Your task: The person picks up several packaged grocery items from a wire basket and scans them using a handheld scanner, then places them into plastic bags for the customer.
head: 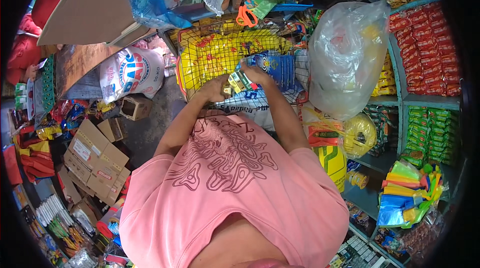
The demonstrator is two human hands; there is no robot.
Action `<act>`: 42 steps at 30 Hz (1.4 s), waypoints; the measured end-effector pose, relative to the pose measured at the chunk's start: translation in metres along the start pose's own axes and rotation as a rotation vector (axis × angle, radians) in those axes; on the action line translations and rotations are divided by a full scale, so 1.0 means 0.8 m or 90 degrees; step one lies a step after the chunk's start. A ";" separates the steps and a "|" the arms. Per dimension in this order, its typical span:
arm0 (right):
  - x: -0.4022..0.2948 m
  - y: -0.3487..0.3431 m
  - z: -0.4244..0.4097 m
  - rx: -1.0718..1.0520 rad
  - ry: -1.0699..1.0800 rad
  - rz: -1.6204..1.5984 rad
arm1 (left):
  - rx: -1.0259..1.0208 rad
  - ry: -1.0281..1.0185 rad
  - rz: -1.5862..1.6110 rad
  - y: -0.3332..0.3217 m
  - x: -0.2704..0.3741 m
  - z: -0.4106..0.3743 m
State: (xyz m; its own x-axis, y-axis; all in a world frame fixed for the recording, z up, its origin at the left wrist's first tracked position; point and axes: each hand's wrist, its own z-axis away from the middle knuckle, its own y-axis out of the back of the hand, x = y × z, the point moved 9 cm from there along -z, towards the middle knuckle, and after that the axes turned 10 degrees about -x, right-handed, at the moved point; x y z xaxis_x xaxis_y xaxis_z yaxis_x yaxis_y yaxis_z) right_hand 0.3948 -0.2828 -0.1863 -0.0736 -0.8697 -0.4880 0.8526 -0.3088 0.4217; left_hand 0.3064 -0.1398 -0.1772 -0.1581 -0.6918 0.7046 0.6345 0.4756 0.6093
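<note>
A wire basket (240, 103) with red-orange edging lies in front of me. Yellow printed packs (208, 52) and a blue printed pack (281, 71) show through and within its mesh. My right hand (257, 73) is closed around small green, white and yellow packets (240, 81) over the basket. Just left of them is my left hand (214, 88), its fingers bent beside a small yellowish piece (227, 90); whether it grips that piece is unclear. Below the basket, a white sack (262, 114) with dark lettering is partly hidden by my arms.
Orange-handled scissors (246, 16) rest at the basket's far edge. A large clear plastic bag (345, 58) bulges on the right, before shelves of red packets (423, 50). To the left are a white 50-kg sack (133, 73), cardboard boxes (97, 159) and a person in red (26, 58).
</note>
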 end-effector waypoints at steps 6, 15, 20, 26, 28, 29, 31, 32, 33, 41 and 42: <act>-0.015 0.020 0.035 0.163 0.078 0.179 | 0.030 0.002 0.045 0.005 0.003 0.004; 0.028 0.072 0.139 0.656 -0.002 0.058 | 0.005 0.044 0.059 0.006 0.003 0.004; -0.027 0.022 0.137 0.570 0.105 0.111 | 0.013 0.025 0.069 -0.003 -0.015 0.001; -0.031 0.011 0.142 0.609 0.117 0.201 | 0.004 0.037 0.059 0.008 0.003 0.007; -0.022 0.035 0.175 0.694 0.140 0.178 | 0.027 0.022 0.051 0.009 -0.001 0.013; -0.019 0.049 0.191 0.738 0.154 0.168 | 0.041 0.014 0.046 0.011 -0.003 0.015; 0.030 0.067 0.196 0.754 0.109 0.071 | 0.021 0.032 0.065 0.012 0.004 0.013; 0.052 0.071 0.192 0.759 0.089 0.022 | 0.023 0.037 0.069 0.012 0.004 0.013; 0.064 0.067 0.181 0.721 0.078 0.026 | 0.028 0.044 0.075 0.011 0.001 0.012; -0.150 0.157 0.313 0.796 0.396 0.155 | 0.073 0.024 0.017 0.013 -0.014 0.014; -0.195 0.175 0.340 0.811 0.479 0.183 | 0.091 0.028 0.010 0.013 -0.020 0.017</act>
State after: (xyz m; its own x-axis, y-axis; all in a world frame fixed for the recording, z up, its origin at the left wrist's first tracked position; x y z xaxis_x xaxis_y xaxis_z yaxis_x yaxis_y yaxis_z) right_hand 0.3848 -0.2955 0.1568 0.6244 -0.6846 -0.3762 -0.2450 -0.6289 0.7379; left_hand 0.3057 -0.1163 -0.1775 -0.1133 -0.7052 0.6999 0.5223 0.5570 0.6457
